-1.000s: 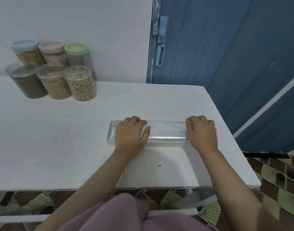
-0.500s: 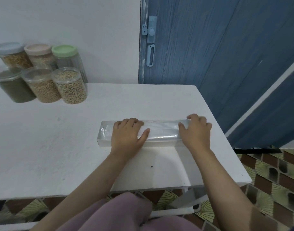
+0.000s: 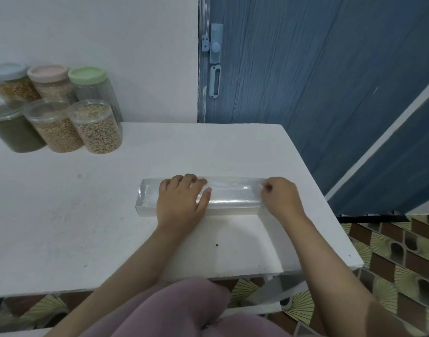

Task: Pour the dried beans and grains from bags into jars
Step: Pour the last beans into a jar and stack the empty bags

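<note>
Change: the right hand point(image 3: 280, 198) has drawn its fingers in since half a second ago; before, they lay spread on the wrap.
Left hand point(image 3: 182, 201): flat, fingers straight, pressing the folded clear plastic bag point(image 3: 229, 194).
Right hand: fingers curled, pinching the bag's right end.
Bag: lies lengthwise near the front right of the white table point(image 3: 62, 215).
Jars point(image 3: 55, 110): six filled jars clustered at the table's far left corner, against the wall.
Blue door point(image 3: 306, 81): behind the table.
</note>
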A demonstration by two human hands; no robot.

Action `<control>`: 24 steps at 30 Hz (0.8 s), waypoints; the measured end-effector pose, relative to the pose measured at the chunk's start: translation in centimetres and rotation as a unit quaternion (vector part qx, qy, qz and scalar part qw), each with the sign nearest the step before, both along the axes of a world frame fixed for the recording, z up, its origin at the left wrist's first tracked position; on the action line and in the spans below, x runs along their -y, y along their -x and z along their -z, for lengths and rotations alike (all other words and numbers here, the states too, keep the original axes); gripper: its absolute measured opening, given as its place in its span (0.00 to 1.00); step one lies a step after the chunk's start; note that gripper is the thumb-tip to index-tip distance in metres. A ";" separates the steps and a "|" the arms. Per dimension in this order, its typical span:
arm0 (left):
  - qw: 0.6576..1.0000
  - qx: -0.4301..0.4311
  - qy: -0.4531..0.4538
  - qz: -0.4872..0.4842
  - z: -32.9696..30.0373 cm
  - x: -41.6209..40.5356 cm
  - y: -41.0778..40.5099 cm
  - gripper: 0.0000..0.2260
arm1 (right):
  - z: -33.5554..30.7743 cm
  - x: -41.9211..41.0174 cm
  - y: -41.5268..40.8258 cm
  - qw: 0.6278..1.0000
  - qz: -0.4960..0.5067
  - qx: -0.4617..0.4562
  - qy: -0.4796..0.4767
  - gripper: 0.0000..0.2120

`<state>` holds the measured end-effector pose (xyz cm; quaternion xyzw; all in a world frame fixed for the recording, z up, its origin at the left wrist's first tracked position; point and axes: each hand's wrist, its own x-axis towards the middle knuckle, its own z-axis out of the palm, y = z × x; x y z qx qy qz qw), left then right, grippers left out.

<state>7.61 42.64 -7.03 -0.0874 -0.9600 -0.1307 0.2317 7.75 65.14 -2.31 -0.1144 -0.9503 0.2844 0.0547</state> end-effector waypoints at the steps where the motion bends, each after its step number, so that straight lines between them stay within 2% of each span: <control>1: 1.000 0.007 0.001 -0.003 0.0 0.0 0.0 0.18 | 0.3 0.4 0.1 0.998 -0.008 0.037 -0.058 0.11; 3: 1.000 0.018 0.003 -0.006 0.0 0.0 0.1 0.18 | 0.6 1.0 0.2 0.990 -0.006 0.090 -0.104 0.10; 5: 1.000 0.024 0.001 -0.008 0.0 0.0 0.1 0.19 | 0.7 1.2 0.3 0.990 -0.001 0.084 -0.112 0.09; 9: 0.999 0.038 -0.004 -0.005 0.0 0.1 0.3 0.20 | 1.7 1.1 -0.6 0.991 -0.024 -0.081 -0.102 0.12; 11: 0.999 0.032 -0.006 -0.006 0.0 0.3 0.5 0.20 | 2.0 0.9 -0.8 0.983 -0.041 -0.134 -0.120 0.13; 14: 0.999 0.024 -0.020 -0.012 0.0 0.9 1.1 0.21 | 1.9 0.5 -0.1 0.987 -0.074 -0.084 -0.113 0.22; 18: 0.999 0.040 -0.003 -0.014 -0.2 2.2 2.5 0.23 | 2.1 1.3 1.6 0.979 -0.129 -0.041 -0.155 0.25; 21: 0.999 0.039 0.007 -0.019 -0.5 3.2 3.7 0.24 | 2.1 2.7 3.6 0.969 -0.134 -0.041 -0.205 0.26; 24: 0.999 0.036 -0.009 -0.021 -0.7 4.5 5.5 0.23 | 2.4 4.1 5.9 0.968 -0.119 -0.080 -0.206 0.26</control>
